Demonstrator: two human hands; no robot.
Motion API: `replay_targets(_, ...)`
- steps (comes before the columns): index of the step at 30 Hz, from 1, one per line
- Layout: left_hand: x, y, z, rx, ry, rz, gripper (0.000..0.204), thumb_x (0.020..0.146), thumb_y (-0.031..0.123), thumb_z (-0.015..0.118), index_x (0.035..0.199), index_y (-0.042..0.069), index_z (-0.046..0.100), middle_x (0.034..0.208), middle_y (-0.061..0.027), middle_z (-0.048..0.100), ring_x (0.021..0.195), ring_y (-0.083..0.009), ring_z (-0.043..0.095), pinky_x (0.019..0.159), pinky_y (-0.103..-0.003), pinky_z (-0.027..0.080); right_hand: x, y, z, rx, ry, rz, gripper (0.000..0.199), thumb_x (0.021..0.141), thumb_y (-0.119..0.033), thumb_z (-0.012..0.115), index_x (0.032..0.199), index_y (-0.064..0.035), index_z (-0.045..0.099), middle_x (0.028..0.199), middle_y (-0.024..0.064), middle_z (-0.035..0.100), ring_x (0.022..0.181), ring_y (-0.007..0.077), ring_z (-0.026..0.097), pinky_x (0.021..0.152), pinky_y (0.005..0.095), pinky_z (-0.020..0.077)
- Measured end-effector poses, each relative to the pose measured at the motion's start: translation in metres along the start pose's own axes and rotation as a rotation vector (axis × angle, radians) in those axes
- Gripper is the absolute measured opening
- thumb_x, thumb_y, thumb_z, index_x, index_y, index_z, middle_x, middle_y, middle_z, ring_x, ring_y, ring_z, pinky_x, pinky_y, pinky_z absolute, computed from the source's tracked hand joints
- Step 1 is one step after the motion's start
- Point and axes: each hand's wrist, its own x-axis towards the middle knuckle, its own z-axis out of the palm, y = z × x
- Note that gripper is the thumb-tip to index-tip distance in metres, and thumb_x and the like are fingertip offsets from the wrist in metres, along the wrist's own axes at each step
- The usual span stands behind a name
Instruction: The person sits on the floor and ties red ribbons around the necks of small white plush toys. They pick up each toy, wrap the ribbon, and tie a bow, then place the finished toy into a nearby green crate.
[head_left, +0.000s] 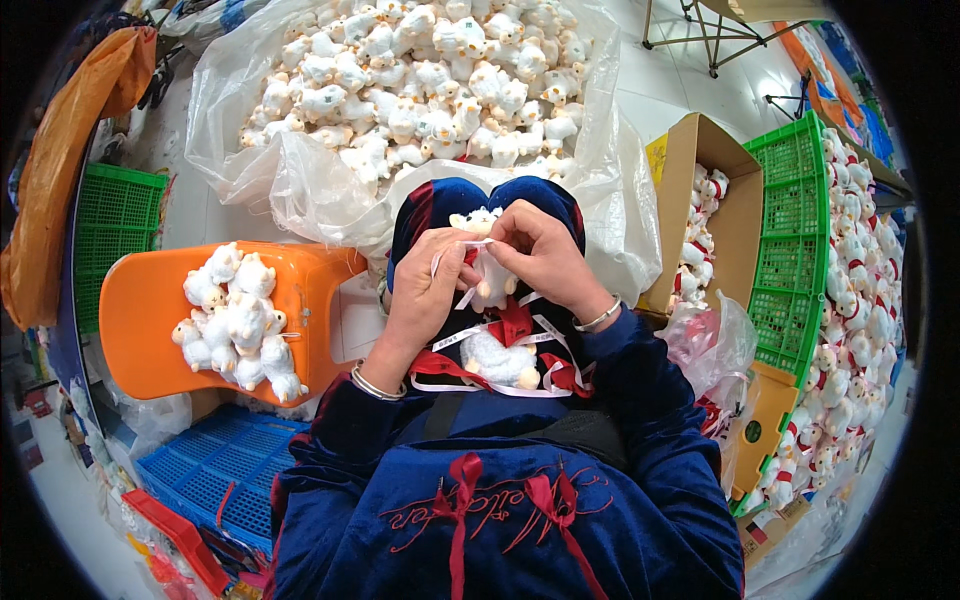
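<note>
Near toy: a white, fluffy plush animal [490, 360] lies across the lap among strewn red satin ribbons [512, 320].
Left fingers: the left hand [425, 283] pinches a narrow white ribbon [477, 243].
Right fingers: the right hand [548, 258] has thumb and forefinger closed on the same ribbon.
Ribbon handling: best kept flat, untwisted and evenly taut, I judge, with the toy steadied so it cannot roll.
Worked toy: a second white plush animal [490, 283], beneath the hands, farther than the first.
Its axis: near to far, head far, pale-orange feet near; tilt unclear.
Far heap: similar white plush toys [420, 85] in clear plastic sheeting [295, 190].
</note>
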Motion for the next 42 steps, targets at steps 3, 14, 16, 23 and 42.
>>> replay_targets(3,-0.002,-0.001,0.001,-0.035,0.003,-0.001,0.030,0.109,0.018,0.050,0.121,-0.003,0.067,0.120,-0.0107,0.062,0.084,-0.0116,0.069,0.072,-0.024,0.056,0.000,0.001,-0.008,0.056,-0.104,0.045,0.010,0.096,-0.009,0.065,0.101,-0.0001,0.064,0.087,0.0004,0.060,0.077,0.0069,0.056,0.069,0.0240,0.0485)
replay_targets(14,-0.002,-0.004,-0.004,0.104,-0.052,0.162,0.027,0.106,0.019,0.053,0.109,-0.001,0.072,0.117,-0.0162,0.068,0.111,-0.0265,0.064,0.097,-0.035,0.049,0.018,-0.024,-0.014,-0.008,-0.308,0.114,0.020,0.101,-0.014,0.062,0.114,0.0006,0.069,0.090,0.0032,0.070,0.077,0.0106,0.063,0.069,0.0273,0.0530)
replay_targets(16,-0.003,-0.006,-0.005,0.090,-0.044,0.140,0.028,0.106,0.019,0.054,0.108,-0.001,0.072,0.118,-0.0161,0.068,0.113,-0.0259,0.063,0.097,-0.035,0.049,0.023,-0.024,-0.017,-0.126,-0.362,-0.008,0.020,0.099,-0.012,0.064,0.114,-0.0003,0.070,0.093,0.0071,0.072,0.076,0.0132,0.063,0.070,0.0295,0.0530)
replay_targets(23,-0.003,-0.006,-0.005,0.075,-0.046,0.135,0.027,0.106,0.019,0.054,0.107,-0.002,0.072,0.118,-0.0157,0.068,0.114,-0.0249,0.062,0.097,-0.035,0.049,0.034,-0.029,-0.024,-0.455,-0.557,-0.167,0.019,0.091,-0.009,0.069,0.108,0.0000,0.070,0.088,0.0146,0.069,0.076,0.0189,0.064,0.073,0.0320,0.0519)
replay_targets(42,-0.008,-0.021,-0.007,-0.073,0.101,0.002,0.017,0.104,0.014,0.057,0.108,0.001,0.067,0.113,-0.0070,0.067,0.083,-0.0082,0.068,0.065,-0.021,0.051,0.008,-0.003,-0.014,0.611,0.041,0.128,0.036,0.110,-0.030,0.046,0.089,-0.0051,0.061,0.085,0.0012,0.061,0.067,0.0069,0.051,0.061,0.0212,0.0448)
